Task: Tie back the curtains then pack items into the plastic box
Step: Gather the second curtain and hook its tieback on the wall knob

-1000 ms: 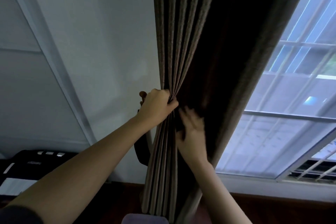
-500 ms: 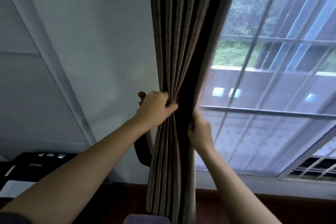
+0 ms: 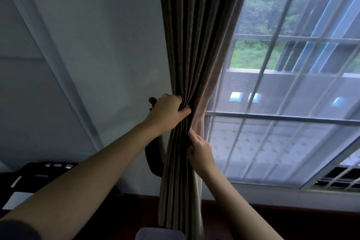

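Both closed on the curtain [image 3: 194, 45] running 12 to 6 o'clock, my left grip [image 3: 169, 113] squeezes the bunch, my right grip [image 3: 200, 152] pinches folds below, and the dark tie-back [image 3: 153, 160] hangs at the left's 7 o'clock.

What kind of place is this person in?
Most likely a room in a home: a heavy pleated curtain hangs beside a large barred window looking onto greenery, with a plain painted wall on its other side.
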`<state>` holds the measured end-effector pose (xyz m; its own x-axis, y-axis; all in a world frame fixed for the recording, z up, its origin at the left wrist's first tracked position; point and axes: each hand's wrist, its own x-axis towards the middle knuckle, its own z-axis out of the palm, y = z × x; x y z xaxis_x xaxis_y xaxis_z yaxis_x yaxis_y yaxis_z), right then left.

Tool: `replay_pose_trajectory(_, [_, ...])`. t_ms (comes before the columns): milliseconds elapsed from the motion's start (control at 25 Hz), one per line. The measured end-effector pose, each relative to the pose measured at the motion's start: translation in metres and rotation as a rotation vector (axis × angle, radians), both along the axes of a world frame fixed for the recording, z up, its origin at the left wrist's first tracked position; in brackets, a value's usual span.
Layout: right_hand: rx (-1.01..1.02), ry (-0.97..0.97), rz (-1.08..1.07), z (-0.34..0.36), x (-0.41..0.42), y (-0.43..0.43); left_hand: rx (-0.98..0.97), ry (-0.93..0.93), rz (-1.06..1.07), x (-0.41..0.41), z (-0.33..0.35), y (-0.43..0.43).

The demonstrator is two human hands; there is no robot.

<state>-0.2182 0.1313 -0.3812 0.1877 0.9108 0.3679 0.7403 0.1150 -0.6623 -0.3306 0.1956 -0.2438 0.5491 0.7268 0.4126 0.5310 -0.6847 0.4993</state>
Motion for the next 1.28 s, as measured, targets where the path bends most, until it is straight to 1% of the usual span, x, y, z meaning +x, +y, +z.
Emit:
replay_pose_trajectory(120, [-0.015,0.008,0.012,0.005,-0.005,0.000,0.006,0.005,0.003,0.003,0.001,-0.003])
replay_pose_trajectory(200, [-0.022,0.024,0.079,0.004,-0.007,-0.003,0.034,0.014,0.047,0.003,0.001,-0.007])
replay_pose_trajectory(240, [-0.028,0.090,0.132,0.003,-0.009,-0.006,0.067,0.029,0.082,0.004,0.000,-0.009])
replay_pose_trajectory(320, [-0.006,0.305,0.201,0.005,-0.016,-0.012,0.108,0.030,0.147,0.005,-0.002,-0.011])
replay_pose_trajectory(400, [0.080,0.470,0.126,0.006,-0.018,-0.007,0.079,0.001,0.196,0.007,-0.002,-0.009])
replay_pose_trajectory(520, [0.154,0.582,-0.071,0.028,-0.012,0.014,-0.026,-0.175,0.141,0.008,-0.009,-0.010])
replay_pose_trajectory(560, [0.172,0.619,-0.081,0.039,-0.008,0.023,-0.057,-0.245,0.106,0.008,-0.013,-0.012])
replay_pose_trajectory(640, [0.173,0.790,-0.078,0.068,-0.001,0.037,-0.128,-0.363,0.019,0.006,-0.021,-0.021])
replay_pose_trajectory(680, [0.153,0.884,-0.086,0.084,0.001,0.042,-0.161,-0.417,-0.021,0.005,-0.024,-0.026])
replay_pose_trajectory(760, [0.119,0.985,-0.070,0.109,0.006,0.047,-0.223,-0.538,-0.098,0.002,-0.026,-0.030])
replay_pose_trajectory(840, [0.108,0.993,-0.031,0.126,0.011,0.042,-0.263,-0.633,-0.142,0.000,-0.025,-0.031])
replay_pose_trajectory(960, [0.057,0.959,0.109,0.132,0.020,0.036,-0.366,-0.666,-0.136,0.003,-0.024,-0.033])
replay_pose_trajectory(1080, [0.044,0.957,0.140,0.131,0.023,0.028,-0.471,-0.686,-0.064,0.006,-0.021,-0.030])
replay_pose_trajectory(1160, [0.012,1.009,0.165,0.129,0.029,0.031,-0.472,-0.641,-0.034,0.009,-0.015,-0.029])
replay_pose_trajectory(1280, [-0.004,1.000,0.180,0.130,0.030,0.029,-0.400,-0.583,0.040,0.012,-0.008,-0.028])
